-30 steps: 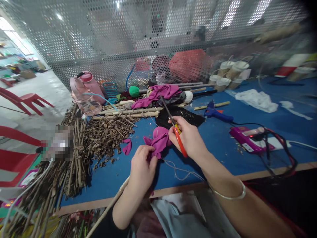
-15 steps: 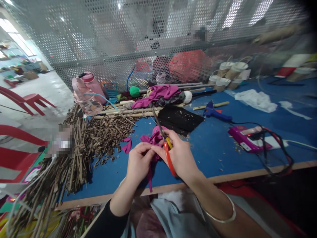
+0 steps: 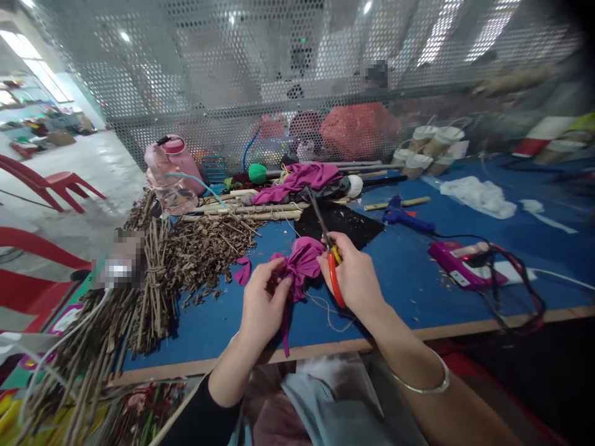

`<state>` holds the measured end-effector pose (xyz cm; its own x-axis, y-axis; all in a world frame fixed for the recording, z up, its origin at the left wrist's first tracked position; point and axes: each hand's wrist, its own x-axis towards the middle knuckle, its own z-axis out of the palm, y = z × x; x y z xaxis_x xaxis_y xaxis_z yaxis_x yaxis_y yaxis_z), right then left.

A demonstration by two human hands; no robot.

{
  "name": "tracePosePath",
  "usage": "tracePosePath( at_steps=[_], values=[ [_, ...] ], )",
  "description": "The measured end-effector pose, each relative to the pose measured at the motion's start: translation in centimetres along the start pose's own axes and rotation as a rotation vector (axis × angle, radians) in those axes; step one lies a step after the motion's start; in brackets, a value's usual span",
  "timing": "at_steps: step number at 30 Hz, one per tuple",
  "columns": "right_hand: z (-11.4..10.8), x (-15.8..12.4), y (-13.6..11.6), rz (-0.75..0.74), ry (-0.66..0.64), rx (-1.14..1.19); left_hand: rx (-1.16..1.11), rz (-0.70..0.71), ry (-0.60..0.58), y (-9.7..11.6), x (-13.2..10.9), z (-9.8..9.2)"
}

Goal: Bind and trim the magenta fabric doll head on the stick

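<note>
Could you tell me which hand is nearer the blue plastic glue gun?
Right. The right hand lies left of the blue plastic glue gun; the left hand is farther left.

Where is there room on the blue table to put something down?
Bare table lies between the right hand and the purple box, and near the front edge between the twigs and the left hand. The back edge is crowded with sticks and a cloth heap.

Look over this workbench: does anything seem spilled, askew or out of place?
Yes. Dry leaf crumbs lie scattered from the twig bundle over the blue table and onto the black cloth. The pink jug leans tilted behind them.
</note>
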<state>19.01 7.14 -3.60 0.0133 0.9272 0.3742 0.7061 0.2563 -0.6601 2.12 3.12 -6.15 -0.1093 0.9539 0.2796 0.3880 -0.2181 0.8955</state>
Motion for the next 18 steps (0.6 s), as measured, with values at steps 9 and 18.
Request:
tracePosePath(
  at_steps=[9,18],
  values=[
    [0.4,-0.3,0.5,0.02,-0.059,-0.018,-0.024,-0.196,0.058,-0.7,1.4,0.5],
    [1.0,0.2,0.5,0.026,-0.055,0.033,0.347,0.109,-0.124,0.4,-0.6,-0.8]
  ],
)
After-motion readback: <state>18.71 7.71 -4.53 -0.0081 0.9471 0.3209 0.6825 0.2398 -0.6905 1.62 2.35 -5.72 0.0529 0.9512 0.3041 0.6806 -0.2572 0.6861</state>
